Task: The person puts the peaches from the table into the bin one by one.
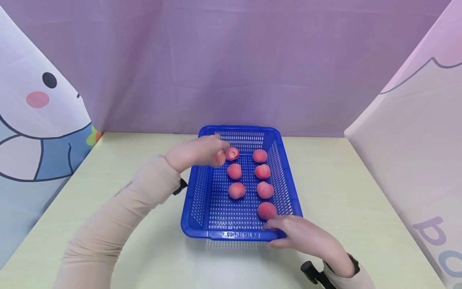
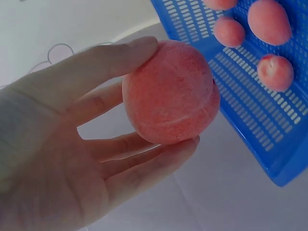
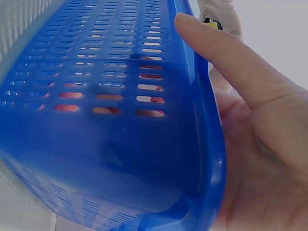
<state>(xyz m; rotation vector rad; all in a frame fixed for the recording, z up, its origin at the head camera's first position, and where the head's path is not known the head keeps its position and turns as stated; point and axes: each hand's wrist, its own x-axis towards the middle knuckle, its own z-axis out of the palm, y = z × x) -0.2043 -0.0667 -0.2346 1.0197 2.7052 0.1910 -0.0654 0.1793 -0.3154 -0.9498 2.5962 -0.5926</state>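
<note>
A blue plastic basket with slotted walls stands on the table, two rows of peaches inside it. My left hand reaches over the basket's far left side and holds a peach between thumb and fingers. Beside that hand lies the farthest peach of the left row. At the near right corner, my right hand grips the basket's rim, thumb outside and fingers reaching inside. The nearest peach of the right row lies close to those fingertips, partly hidden by the hand in the right wrist view.
The pale table extends on both sides of the basket. A purple cloth hangs behind the basket, close to its far edge. Printed panels with cartoon figures stand at left and right.
</note>
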